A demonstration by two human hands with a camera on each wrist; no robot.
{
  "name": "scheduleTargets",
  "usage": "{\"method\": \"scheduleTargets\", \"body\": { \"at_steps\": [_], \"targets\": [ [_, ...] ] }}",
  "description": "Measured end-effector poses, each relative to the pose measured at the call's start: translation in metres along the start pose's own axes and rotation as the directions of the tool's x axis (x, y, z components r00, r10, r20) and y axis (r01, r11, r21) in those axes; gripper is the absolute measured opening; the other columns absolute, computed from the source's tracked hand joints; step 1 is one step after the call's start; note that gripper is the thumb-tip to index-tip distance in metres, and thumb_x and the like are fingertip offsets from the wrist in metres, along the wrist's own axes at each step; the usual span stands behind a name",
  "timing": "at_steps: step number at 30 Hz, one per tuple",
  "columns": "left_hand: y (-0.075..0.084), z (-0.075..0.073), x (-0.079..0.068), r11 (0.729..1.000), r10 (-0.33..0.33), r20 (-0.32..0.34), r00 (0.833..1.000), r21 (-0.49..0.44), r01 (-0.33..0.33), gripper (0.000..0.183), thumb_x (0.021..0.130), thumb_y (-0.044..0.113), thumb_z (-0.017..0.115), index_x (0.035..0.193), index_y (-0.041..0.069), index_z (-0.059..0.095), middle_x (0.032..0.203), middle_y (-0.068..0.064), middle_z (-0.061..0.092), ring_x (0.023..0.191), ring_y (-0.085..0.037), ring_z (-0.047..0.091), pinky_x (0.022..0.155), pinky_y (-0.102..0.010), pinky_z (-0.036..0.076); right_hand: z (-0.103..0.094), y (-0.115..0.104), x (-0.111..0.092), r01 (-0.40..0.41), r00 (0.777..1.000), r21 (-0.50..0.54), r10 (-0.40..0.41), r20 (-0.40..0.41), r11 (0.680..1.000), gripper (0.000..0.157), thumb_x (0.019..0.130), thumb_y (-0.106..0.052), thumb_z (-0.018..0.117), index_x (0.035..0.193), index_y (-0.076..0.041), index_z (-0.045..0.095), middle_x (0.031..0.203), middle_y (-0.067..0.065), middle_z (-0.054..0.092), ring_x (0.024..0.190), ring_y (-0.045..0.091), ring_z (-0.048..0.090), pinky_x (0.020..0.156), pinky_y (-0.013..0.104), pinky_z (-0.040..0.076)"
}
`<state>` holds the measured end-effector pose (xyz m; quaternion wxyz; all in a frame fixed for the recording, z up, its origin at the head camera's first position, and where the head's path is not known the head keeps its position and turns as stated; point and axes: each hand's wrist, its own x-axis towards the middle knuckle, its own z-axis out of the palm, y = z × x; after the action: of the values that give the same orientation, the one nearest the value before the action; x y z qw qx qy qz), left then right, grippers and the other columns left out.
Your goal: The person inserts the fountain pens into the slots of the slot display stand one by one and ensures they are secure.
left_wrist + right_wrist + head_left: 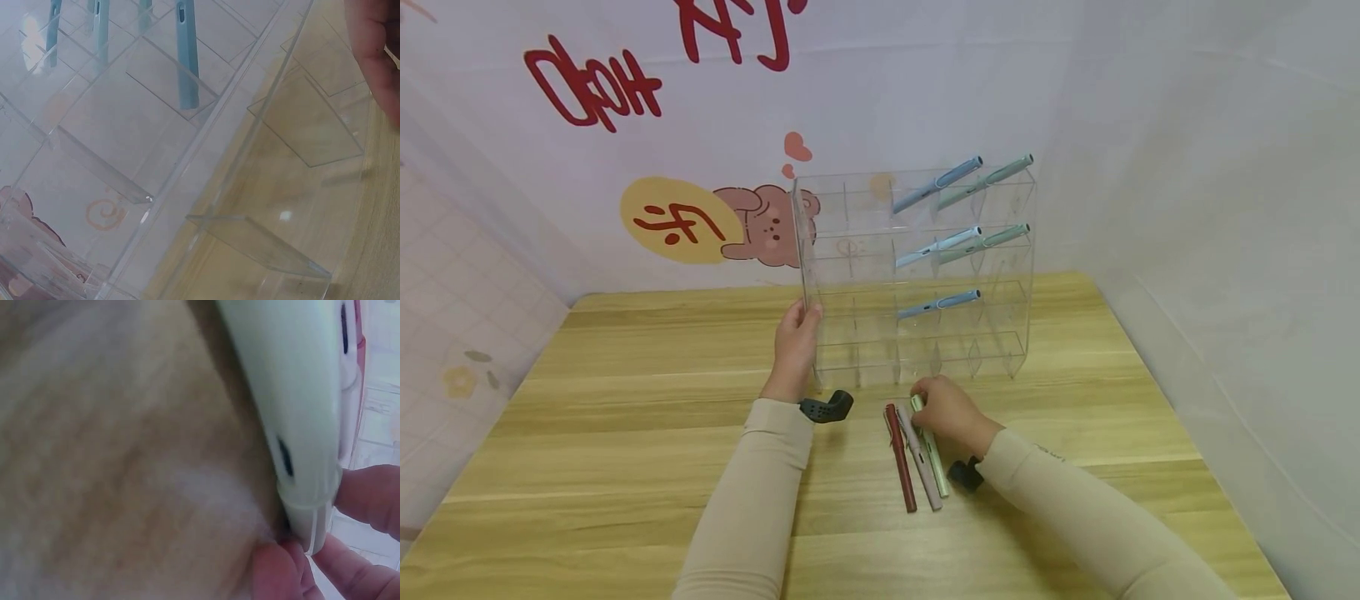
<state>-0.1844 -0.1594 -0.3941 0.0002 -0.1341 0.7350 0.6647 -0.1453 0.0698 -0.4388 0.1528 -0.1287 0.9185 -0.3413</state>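
A clear acrylic pen rack [857, 354] stands upright on the table, several pens lying across its right-hand compartments. My left hand [795, 350] grips the rack's left side panel near the bottom, thumb toward the front. In front of the rack, my right hand [953, 412] pinches a light green pen [936, 467] near its upper end. The right wrist view shows the thumb and fingertips around the green pen [294, 394]. Beside it on the table lie a grey-lilac pen [922, 465] and a dark red pen [901, 462], close together and nearly parallel.
In the rack, blue pens [940, 304] and green pens [988, 242] slant across three tiers. Thin clear dividers [306, 125] split each tier. Behind stands a white cloth wall [1112, 150] with red lettering and a bear print. The wooden table [625, 433] extends to both sides.
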Motion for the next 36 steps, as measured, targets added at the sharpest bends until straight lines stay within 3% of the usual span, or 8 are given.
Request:
{"method": "scheduleTargets", "body": {
  "at_steps": [11,18,23,27,36],
  "targets": [
    [-0.004,0.001,0.004,1.0,0.015,-0.004,1.0,0.01,-0.015,0.056,0.101,0.041,0.045,0.149,0.014,0.036,0.15,-0.008,0.038,0.139,-0.025,0.031,0.113,-0.047,0.025,-0.005,0.004,0.0,-0.088,0.996,0.022,0.087,0.021,0.996,0.026,0.075,0.0,0.074,0.098,-0.003,0.063,0.088,0.007,0.058,0.075,0.02,0.05,0.065,0.033,0.045],
    [-0.004,0.0,0.003,1.0,0.006,-0.003,1.0,0.013,-0.006,0.057,0.101,0.042,0.045,0.15,0.015,0.034,0.151,-0.007,0.036,0.14,-0.025,0.029,0.114,-0.048,0.024,-0.009,0.006,0.0,-0.094,0.995,0.037,0.094,0.018,0.995,0.02,0.076,0.002,0.067,0.094,-0.004,0.061,0.084,0.008,0.058,0.069,0.02,0.05,0.058,0.029,0.042],
    [-0.004,0.0,0.002,1.0,0.005,0.002,1.0,0.019,-0.005,0.057,0.101,0.042,0.044,0.15,0.015,0.034,0.151,-0.007,0.036,0.14,-0.026,0.029,0.114,-0.048,0.024,-0.014,0.005,-0.003,-0.122,0.992,0.085,0.122,0.007,0.989,0.016,0.077,0.001,0.066,0.092,-0.005,0.061,0.094,0.012,0.063,0.077,0.022,0.055,0.062,0.031,0.046],
    [-0.004,0.0,0.002,1.0,0.008,0.002,1.0,0.018,-0.008,0.057,0.101,0.043,0.044,0.15,0.015,0.035,0.151,-0.008,0.037,0.14,-0.026,0.03,0.114,-0.048,0.025,-0.02,0.005,-0.005,-0.129,0.991,0.147,0.13,-0.001,0.981,0.019,0.079,0.0,0.065,0.097,-0.004,0.062,0.1,0.014,0.061,0.078,0.023,0.055,0.06,0.031,0.046],
    [-0.003,0.0,0.002,1.0,0.007,0.001,1.0,0.007,-0.007,0.057,0.101,0.043,0.045,0.149,0.015,0.035,0.15,-0.008,0.037,0.139,-0.026,0.03,0.113,-0.048,0.025,-0.041,0.006,-0.01,-0.079,0.994,0.238,0.095,-0.055,0.968,0.033,0.083,-0.002,0.062,0.115,0.003,0.06,0.09,0.01,0.055,0.062,0.015,0.048,0.055,0.027,0.043]
  ]
}}
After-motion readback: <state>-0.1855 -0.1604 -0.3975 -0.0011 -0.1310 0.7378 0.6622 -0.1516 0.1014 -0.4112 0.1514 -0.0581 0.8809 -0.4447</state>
